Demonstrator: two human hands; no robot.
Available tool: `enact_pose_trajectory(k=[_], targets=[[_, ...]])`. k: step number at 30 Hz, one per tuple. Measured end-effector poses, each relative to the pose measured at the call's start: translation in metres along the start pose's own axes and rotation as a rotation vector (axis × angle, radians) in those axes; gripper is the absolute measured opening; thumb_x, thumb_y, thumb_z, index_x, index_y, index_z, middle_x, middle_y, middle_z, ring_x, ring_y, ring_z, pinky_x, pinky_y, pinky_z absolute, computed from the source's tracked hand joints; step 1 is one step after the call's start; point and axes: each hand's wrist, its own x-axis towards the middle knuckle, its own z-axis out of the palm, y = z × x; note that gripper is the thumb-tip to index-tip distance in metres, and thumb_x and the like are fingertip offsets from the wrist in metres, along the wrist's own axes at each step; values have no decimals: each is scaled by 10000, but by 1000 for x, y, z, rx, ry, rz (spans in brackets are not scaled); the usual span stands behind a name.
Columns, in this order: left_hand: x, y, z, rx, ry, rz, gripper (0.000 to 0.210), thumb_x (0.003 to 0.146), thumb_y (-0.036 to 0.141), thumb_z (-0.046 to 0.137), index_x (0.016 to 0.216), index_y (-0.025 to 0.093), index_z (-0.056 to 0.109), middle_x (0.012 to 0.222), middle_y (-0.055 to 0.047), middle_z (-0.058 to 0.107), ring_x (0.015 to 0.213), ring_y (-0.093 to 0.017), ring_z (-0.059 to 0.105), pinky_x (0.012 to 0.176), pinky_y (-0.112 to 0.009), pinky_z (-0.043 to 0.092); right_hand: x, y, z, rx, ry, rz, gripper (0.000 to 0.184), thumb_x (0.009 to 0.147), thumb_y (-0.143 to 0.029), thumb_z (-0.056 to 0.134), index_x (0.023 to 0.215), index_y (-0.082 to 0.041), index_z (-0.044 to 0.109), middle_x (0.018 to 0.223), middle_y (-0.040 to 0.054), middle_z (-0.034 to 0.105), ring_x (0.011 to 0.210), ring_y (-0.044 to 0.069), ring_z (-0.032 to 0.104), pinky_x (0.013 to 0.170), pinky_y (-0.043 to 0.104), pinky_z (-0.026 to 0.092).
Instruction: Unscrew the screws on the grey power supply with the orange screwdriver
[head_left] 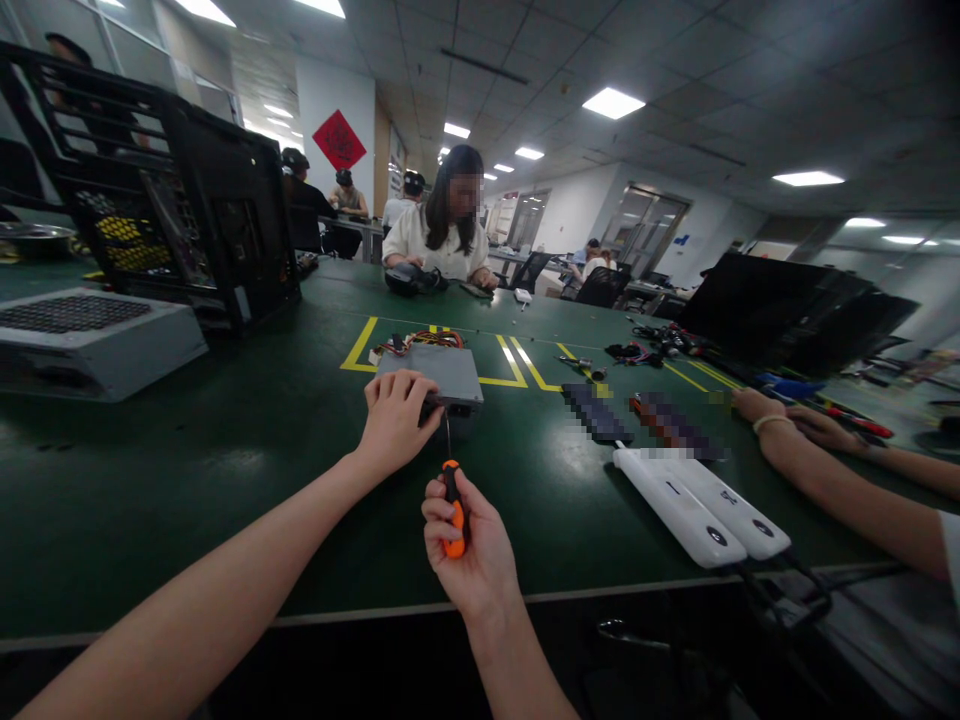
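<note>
Head view: A grey metal box, with coloured wires at its far side, is held on the green counter by the left hand, at its near left corner. An orange-and-black screwdriver is grasped in the right hand, its shaft directed towards the box.

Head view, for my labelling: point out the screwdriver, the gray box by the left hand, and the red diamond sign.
Screwdriver [452, 488], head view: black part of handle.
Gray box [448, 372], head view: top face.
Red diamond sign [339, 140], head view: its centre.
</note>
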Motion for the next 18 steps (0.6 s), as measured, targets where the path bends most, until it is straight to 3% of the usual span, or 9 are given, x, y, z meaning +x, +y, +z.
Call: enact_pose_trajectory(k=[8,12,18], targets=[[0,1,0,-7,4,-5,222,762,287,529,971,212,533,1033,-79,514,982,-254,424,839,-413,272,0,0,1,-58,-23,6,286,925,-300,312,897,-98,513,659,-11,446,444,16,351,304,77,250],[0,0,0,-18,1,-9,222,769,288,519,979,215,533,1038,-84,513,985,-257,421,839,-416,272,0,0,0,-12,-28,-9,246,920,-250,325,799,-115,491,671,-11,449,451,9,352,308,64,256],[0,1,0,-33,3,-16,220,761,274,529,973,216,533,1035,-81,514,988,-256,421,846,-418,269,1,-1,-2,-41,-29,14,168,889,-238,409,892,-107,514,667,-19,450,465,12,377,337,65,297]])
